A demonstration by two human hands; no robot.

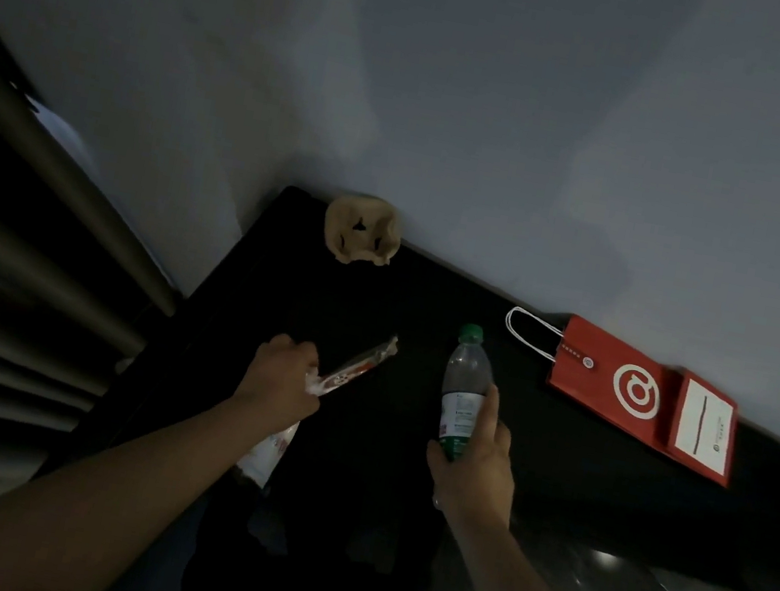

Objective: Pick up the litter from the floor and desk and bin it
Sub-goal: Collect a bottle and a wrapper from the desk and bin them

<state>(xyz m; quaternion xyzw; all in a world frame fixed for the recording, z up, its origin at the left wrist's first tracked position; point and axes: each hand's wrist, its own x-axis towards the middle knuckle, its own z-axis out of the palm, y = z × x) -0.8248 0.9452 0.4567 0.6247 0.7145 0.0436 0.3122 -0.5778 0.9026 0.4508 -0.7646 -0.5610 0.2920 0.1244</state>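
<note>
**Q:** Head view: which items, and how many?

**A:** One plastic bottle (464, 392). Two wrappers: a long wrapper (359, 368) and a white wrapper (269, 451). One crumpled beige piece (363, 230) and one red paper bag (641, 397) lie on the black desk (429, 297), by the wall.

**Q:** Hand poses?

**A:** Both arms reach over the desk. The left hand (281, 380) is fisted on the long wrapper, and the white wrapper hangs beneath it. The right hand (478, 462) is wrapped round the bottle's lower half and holds it cap-up above the desk.

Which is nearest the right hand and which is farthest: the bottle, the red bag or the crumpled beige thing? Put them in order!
1. The bottle: held in the right hand itself.
2. The red bag: lying on the desk to the right, against the wall.
3. The crumpled beige thing: far back and to the left, in the desk's corner.
</note>
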